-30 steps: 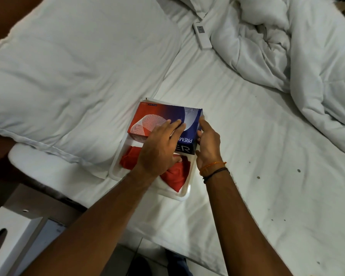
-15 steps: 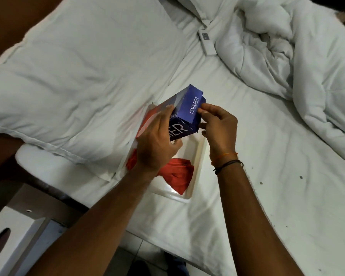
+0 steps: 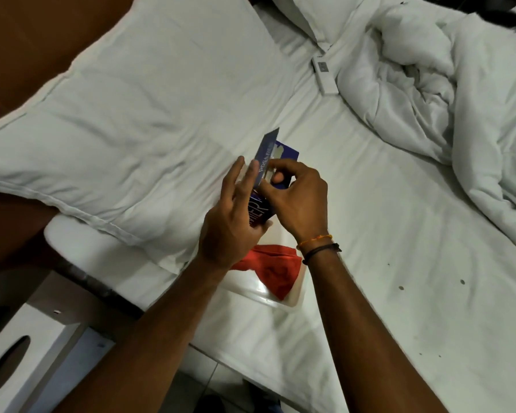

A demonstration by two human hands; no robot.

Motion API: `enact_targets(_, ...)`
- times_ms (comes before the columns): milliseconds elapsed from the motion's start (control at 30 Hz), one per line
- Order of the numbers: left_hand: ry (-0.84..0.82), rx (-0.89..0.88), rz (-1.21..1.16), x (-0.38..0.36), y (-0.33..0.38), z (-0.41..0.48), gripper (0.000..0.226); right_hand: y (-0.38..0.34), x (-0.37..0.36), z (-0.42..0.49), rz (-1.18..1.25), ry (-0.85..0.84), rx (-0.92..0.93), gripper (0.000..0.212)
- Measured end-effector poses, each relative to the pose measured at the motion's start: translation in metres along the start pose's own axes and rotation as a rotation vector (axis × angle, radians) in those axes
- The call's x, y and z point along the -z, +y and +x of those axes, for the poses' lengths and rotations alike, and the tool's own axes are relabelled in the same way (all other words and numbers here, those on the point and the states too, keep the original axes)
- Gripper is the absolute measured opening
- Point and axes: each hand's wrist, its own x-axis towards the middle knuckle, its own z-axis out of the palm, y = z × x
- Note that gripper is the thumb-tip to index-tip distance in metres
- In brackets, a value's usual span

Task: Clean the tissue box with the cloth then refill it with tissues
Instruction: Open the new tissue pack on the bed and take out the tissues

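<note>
Blue cardboard tissue pack (image 3: 286,152) now lifted off white plastic tray (image 3: 280,300), end flap torn open. Left hand (image 3: 233,222) clasps it; right hand (image 3: 298,201) pinches opened end. Red cloth (image 3: 276,269) in tray; refill likely starting.

Blue tissue pack (image 3: 285,152) upright, flap open

There is one left hand (image 3: 230,225), one right hand (image 3: 300,201), one blue tissue pack (image 3: 288,152) and one red cloth (image 3: 276,269). Also one tray (image 3: 280,301), one white tissue box (image 3: 33,338), one pillow (image 3: 149,120).
</note>
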Motion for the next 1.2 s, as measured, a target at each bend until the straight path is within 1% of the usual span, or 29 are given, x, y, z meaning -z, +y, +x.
enact_targets(67,-0.017,-0.061,0.041,0.004,-0.003,0.000,0.105,-0.003,-0.003,0.000,-0.083,0.020,0.043,0.008)
enact_targets(133,-0.034,-0.074,0.073,0.008,-0.003,0.000,0.095,-0.004,-0.005,0.001,-0.124,0.014,0.045,0.010)
enact_targets(200,-0.032,-0.057,0.088,0.013,-0.002,0.002,0.089,-0.006,-0.006,0.002,-0.135,0.001,0.046,0.011)
enact_targets(367,0.027,0.036,-0.041,0.030,0.002,0.013,0.079,-0.006,-0.006,0.004,-0.181,0.047,0.071,0.012)
enact_targets(433,0.015,0.055,-0.114,0.035,0.001,0.018,0.073,-0.006,-0.006,0.005,-0.220,0.066,0.066,0.012)
enact_targets(533,0.016,0.106,-0.176,0.038,-0.002,0.023,0.050,-0.006,-0.006,0.006,-0.218,0.089,0.039,0.010)
enact_targets(600,0.073,0.160,-0.173,0.038,-0.002,0.026,0.034,-0.006,-0.006,0.006,-0.177,0.096,0.011,0.013)
enact_targets(633,0.109,0.186,-0.159,0.038,-0.001,0.027,0.031,-0.007,-0.005,0.006,-0.152,0.102,-0.008,0.015)
enact_targets(700,0.157,0.248,-0.172,0.038,0.003,0.028,0.033,-0.008,-0.003,0.004,-0.095,0.124,-0.042,0.017)
enact_targets(767,0.183,0.293,-0.206,0.038,0.005,0.028,0.031,-0.009,0.001,0.002,-0.012,0.173,-0.062,0.014)
enact_targets(800,0.192,0.306,-0.211,0.038,0.006,0.028,0.034,-0.010,0.003,0.002,0.036,0.200,-0.064,0.012)
enact_targets(867,0.205,0.303,-0.211,0.041,0.007,0.030,0.044,-0.009,0.010,0.003,0.114,0.249,-0.071,0.010)
enact_targets(900,0.193,0.280,-0.195,0.043,0.007,0.031,0.045,-0.008,0.013,0.004,0.139,0.272,-0.074,0.009)
enact_targets(933,0.170,0.240,-0.146,0.045,0.006,0.032,0.042,-0.006,0.016,0.006,0.155,0.285,-0.084,0.008)
enact_targets(1000,0.112,0.165,0.007,0.048,0.004,0.033,0.028,-0.001,0.019,0.007,0.171,0.280,-0.127,0.009)
enact_targets(1033,0.071,0.161,0.056,0.049,0.005,0.033,0.025,0.002,0.020,0.007,0.179,0.270,-0.150,0.010)
enact_targets(1067,0.019,0.178,0.081,0.049,0.008,0.033,0.027,0.005,0.021,0.006,0.189,0.257,-0.172,0.012)
enact_targets(1133,-0.076,0.205,0.129,0.051,0.012,0.033,0.040,0.012,0.020,0.003,0.216,0.229,-0.211,0.018)
enact_targets(1200,-0.126,0.189,0.164,0.053,0.012,0.034,0.048,0.018,0.021,0.001,0.234,0.197,-0.247,0.026)
